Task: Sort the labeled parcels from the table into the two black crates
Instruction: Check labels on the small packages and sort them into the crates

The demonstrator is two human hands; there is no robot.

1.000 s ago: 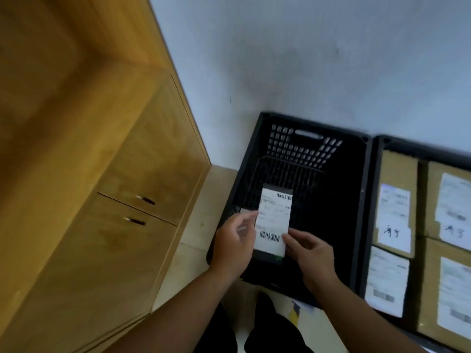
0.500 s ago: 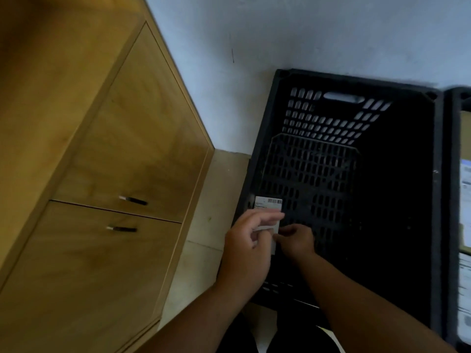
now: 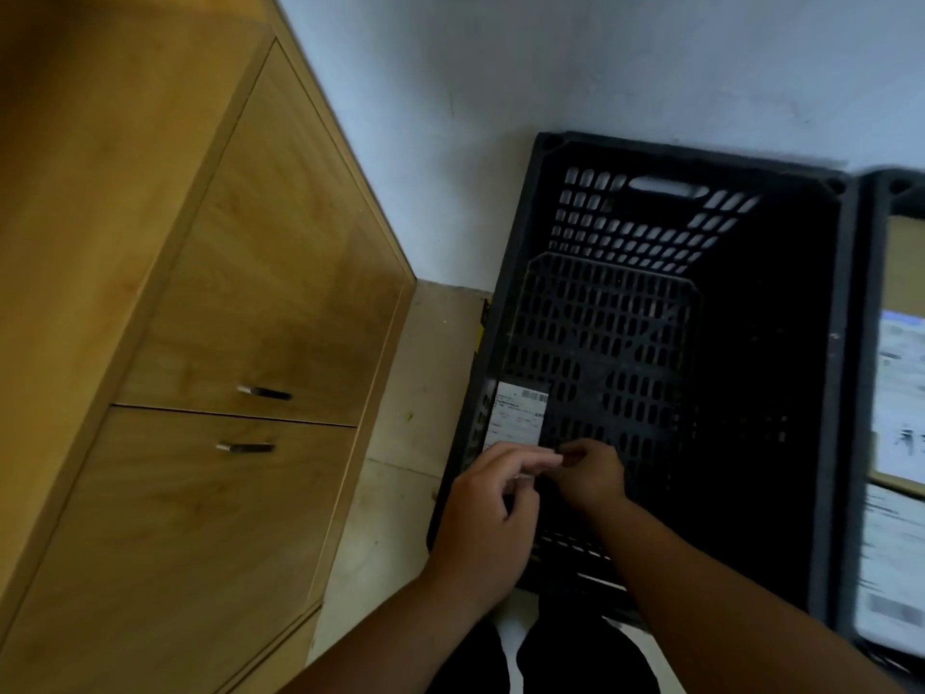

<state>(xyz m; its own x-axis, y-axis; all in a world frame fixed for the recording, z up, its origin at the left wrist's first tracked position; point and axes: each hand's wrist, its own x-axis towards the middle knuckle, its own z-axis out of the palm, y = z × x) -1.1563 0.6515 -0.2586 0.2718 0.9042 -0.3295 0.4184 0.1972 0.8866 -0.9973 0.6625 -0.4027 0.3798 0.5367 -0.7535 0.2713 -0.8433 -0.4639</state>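
Grasping from both sides, the left hand (image 3: 488, 513) curls its fingers over the near edge of a small flat parcel (image 3: 518, 418), and the right hand (image 3: 593, 475) pinches the same near end with bent fingers, the fingertips of the two hands almost meeting. The parcel has a white label (image 3: 515, 410) facing up with a barcode at its far end. It sits low inside the crate, in the corner at about seven o'clock of the crate's floor, tight against the left wall; whether it already rests on the floor cannot be told. At nine o'clock in the view stands a wooden cabinet (image 3: 225, 318) with two doors, each with a small metal handle (image 3: 265, 393). Between the cabinet and the crate runs a strip of pale tiled floor (image 3: 400, 433). The black crate (image 3: 650, 212) fills the middle, with slotted walls and a grid floor, its far end against a light wall (image 3: 600, 67) at twelve o'clock. At three o'clock a second crate (image 3: 873, 273) stands just beside the first, rims touching or nearly so, and it holds brown boxes (image 3: 906, 263) with white labels, cut off by the edge of the view.
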